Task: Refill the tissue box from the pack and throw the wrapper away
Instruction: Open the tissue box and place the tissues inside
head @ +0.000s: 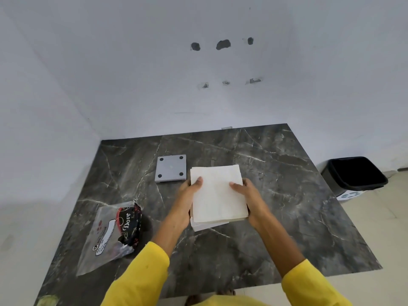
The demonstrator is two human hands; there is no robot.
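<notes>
A thick stack of white tissues [217, 193] is held over the dark marble table [287, 195], gripped on both sides. My left hand [189, 191] clasps its left edge with the thumb on top. Its right edge is clasped the same way by my right hand [247, 193]. A white edge, apparently the tissue box [205, 226], shows just under the stack's near side. The grey box panel with black feet [170, 168] lies flat beyond my left hand. The empty clear and black wrapper [112, 233] lies crumpled at the table's near left.
A black waste bin [353, 173] with a dark liner stands on the tiled floor to the right of the table. White walls close off the table's far and left sides. Yellow sleeves cover my forearms.
</notes>
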